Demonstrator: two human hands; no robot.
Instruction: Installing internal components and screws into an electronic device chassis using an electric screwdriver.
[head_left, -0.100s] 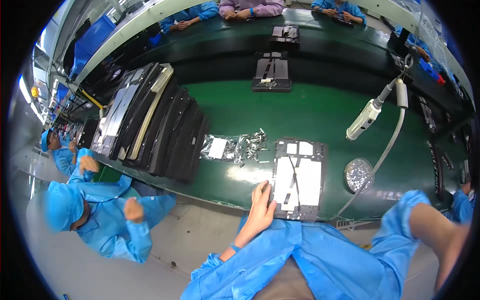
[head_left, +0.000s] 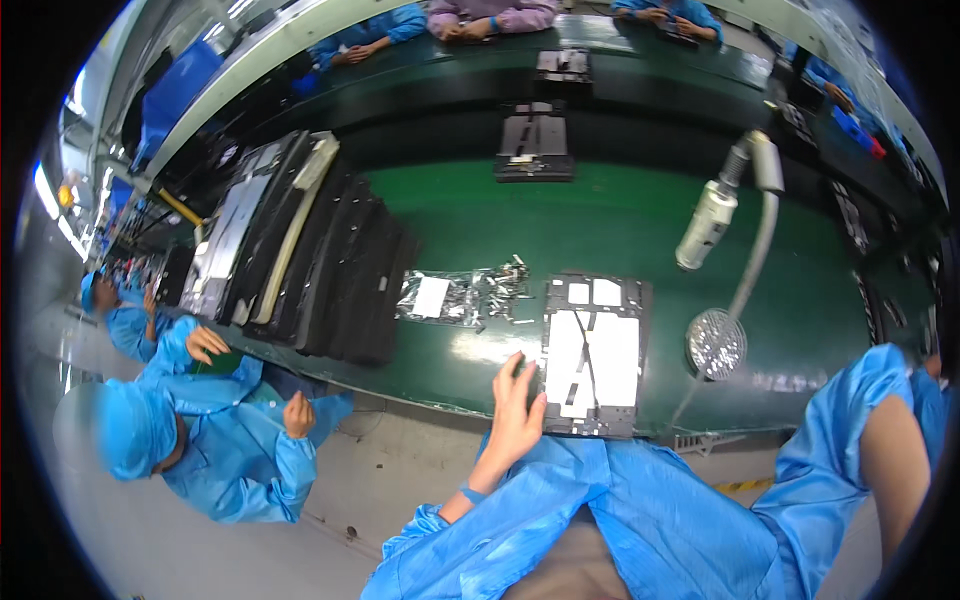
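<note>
An opened flat electronic device (head_left: 610,365), black-framed with large white panels and a dark diagonal cable, lies on the green bench directly before me. My left hand (head_left: 515,410) is at its left edge, thumb closest to the frame and fingers apart. A small dark spot shows by the fingertips; I cannot make out what it is. On the right, my bare forearm passes out of the picture at the lower rim, and its hand is out of sight. Beyond the device's left side are a clear bag of small parts (head_left: 436,298) and a loose pile of small metallic pieces (head_left: 507,290).
A white electric screwdriver (head_left: 708,228) hangs with its cable above a round dish of shiny bits (head_left: 716,345). Dark trays and panels (head_left: 310,250) stand stacked on the left. Similar devices (head_left: 535,145) lie farther back. A co-worker (head_left: 230,440) is close on the left.
My left hand has drawn slightly left of the device, its fingers lifting from the edge. My right arm has shifted at the rim. The screwdriver has swung a little left.
</note>
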